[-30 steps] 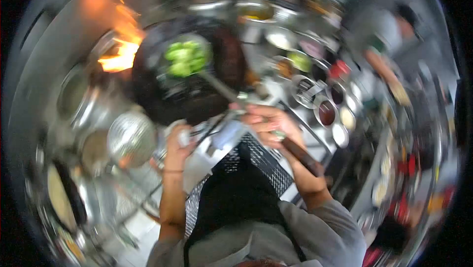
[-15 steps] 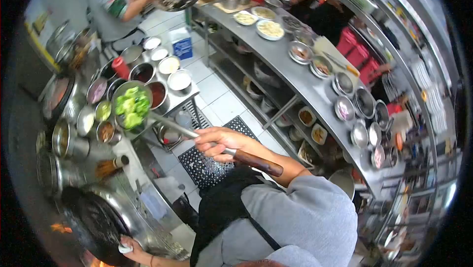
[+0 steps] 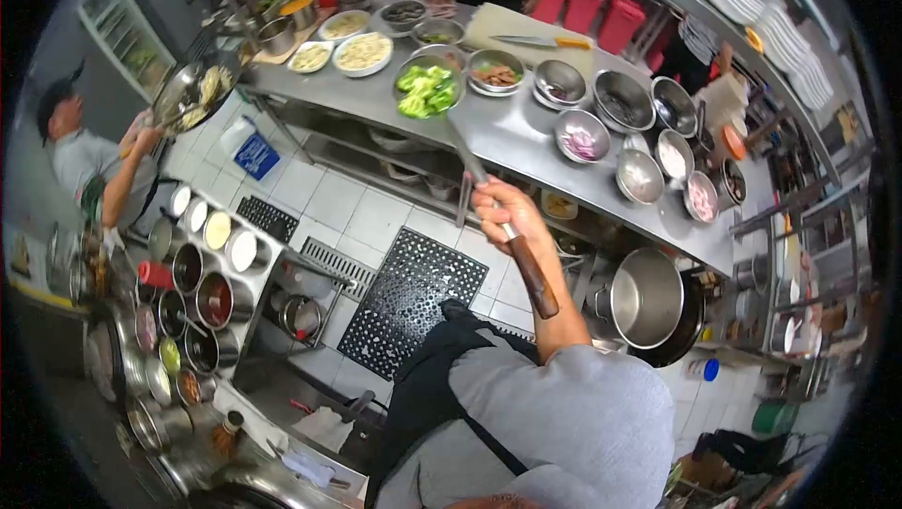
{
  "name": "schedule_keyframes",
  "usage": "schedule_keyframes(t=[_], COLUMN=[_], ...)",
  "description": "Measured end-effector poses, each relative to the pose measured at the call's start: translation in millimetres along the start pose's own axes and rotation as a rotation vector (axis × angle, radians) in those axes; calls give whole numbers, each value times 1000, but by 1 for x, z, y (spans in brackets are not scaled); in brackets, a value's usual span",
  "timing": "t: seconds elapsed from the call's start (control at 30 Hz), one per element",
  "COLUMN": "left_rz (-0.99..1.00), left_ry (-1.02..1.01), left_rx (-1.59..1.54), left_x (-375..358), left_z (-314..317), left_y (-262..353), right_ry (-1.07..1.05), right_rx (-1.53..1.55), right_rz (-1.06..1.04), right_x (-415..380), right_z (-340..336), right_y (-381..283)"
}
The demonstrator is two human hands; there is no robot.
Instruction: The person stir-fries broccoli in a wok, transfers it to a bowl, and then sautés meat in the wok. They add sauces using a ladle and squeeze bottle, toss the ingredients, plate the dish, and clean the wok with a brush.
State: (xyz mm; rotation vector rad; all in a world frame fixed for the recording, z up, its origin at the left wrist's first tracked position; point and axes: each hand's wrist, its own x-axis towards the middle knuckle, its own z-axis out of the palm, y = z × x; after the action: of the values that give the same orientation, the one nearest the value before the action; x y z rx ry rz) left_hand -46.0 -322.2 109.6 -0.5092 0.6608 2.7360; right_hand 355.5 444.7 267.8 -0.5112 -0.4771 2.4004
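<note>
My right hand (image 3: 507,213) is closed around the long shaft of a ladle, just above its brown wooden handle (image 3: 534,276). In the ladle's round bowl lies a heap of bright green leafy vegetables (image 3: 427,91). The bowl is held out over the near edge of the steel counter (image 3: 357,88), overlapping a bowl behind it in this view. Close to the ladle are a bowl of brown pieces (image 3: 496,69) and a white dish of pale shredded food (image 3: 364,53). My left hand is out of view.
Metal bowls, one with sliced onion (image 3: 583,136), line the counter; a knife (image 3: 545,41) lies on a cutting board. A large pot (image 3: 646,297) stands low at right. Sauce containers (image 3: 214,300) crowd the left station. A co-worker (image 3: 99,156) holds a wok. A black mat (image 3: 413,288) covers floor tiles.
My view has turned right, away from the stove. The ladle with the greens has swung from the sauce station to the counter. My left hand, earlier at the wok with a cloth, has left view.
</note>
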Motion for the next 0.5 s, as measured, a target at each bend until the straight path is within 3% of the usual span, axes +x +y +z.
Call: schedule_keyframes(t=[0.1, 0.13, 0.2, 0.27, 0.5], left_rz=[5, 8, 18, 29, 90], left_ry=[-24, -33, -49, -65, -122], left_rx=[139, 184, 272, 359, 644], left_x=[33, 43, 60, 78, 123], left_z=[39, 52, 77, 97, 157], left_y=[-27, -37, -58, -78, -148], right_ry=[48, 161, 110, 287, 511], right_rx=[75, 61, 19, -108, -51], right_rz=[-161, -217, -259, -348, -714], right_x=[-16, -24, -32, -45, -78], right_z=[-33, -32, -70, -79, -154], right_y=[-46, -62, -90, -119, -208])
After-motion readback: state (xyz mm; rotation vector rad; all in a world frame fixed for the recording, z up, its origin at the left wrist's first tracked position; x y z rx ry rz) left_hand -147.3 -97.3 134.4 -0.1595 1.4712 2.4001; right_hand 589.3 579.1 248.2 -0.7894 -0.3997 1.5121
